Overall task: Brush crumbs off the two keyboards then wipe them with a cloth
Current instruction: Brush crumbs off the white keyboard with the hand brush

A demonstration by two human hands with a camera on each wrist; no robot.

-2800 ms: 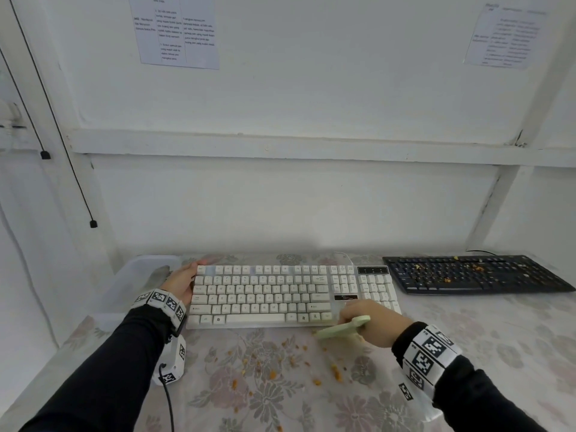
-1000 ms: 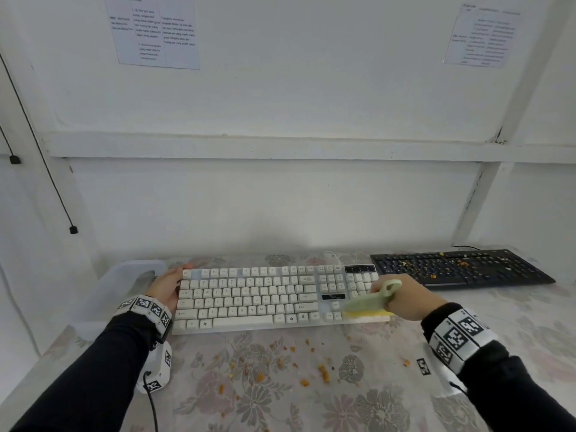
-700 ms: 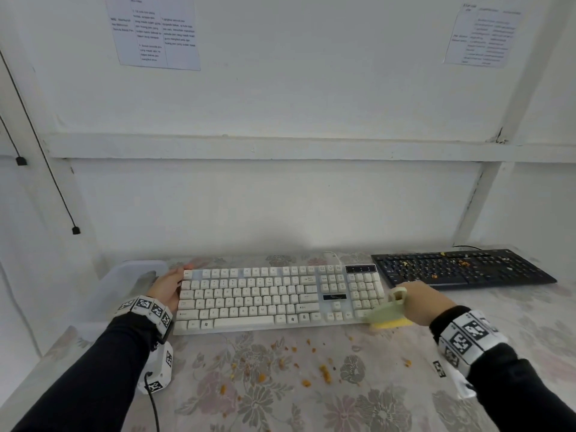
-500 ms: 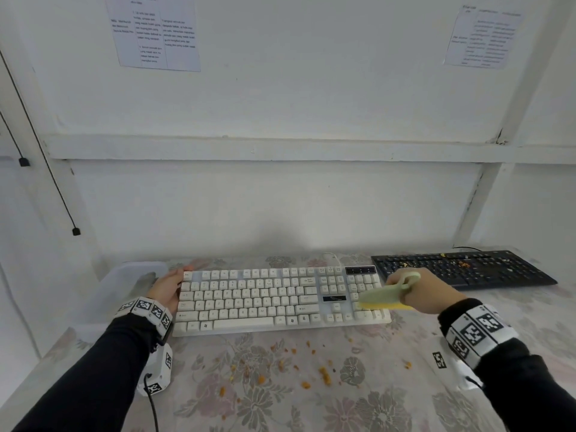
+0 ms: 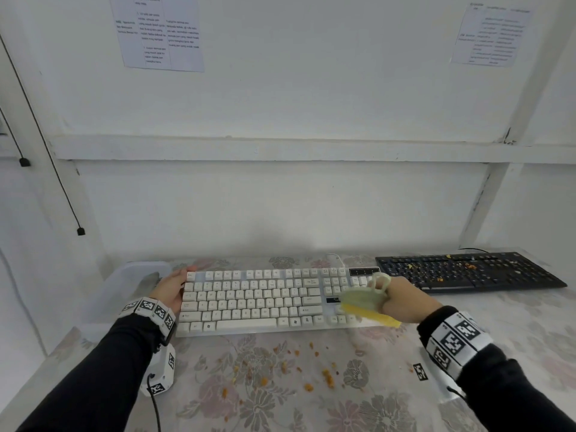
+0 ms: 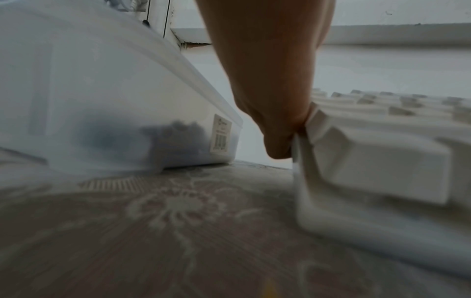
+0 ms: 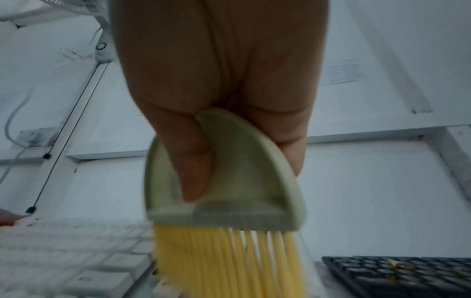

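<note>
Head view: the right hand (image 5: 405, 299) has its fingers curled round the small brush (image 5: 363, 302), thumb on its stiff plastic back, soft yellow bristles over the number-pad end of the white keyboard (image 5: 265, 299). The left hand (image 5: 170, 289) presses loosely against that keyboard's left end, steadying what looks light and prone to slide. The black keyboard (image 5: 467, 271), crumb-strewn, lies toward the worktop's far right corner.
</note>
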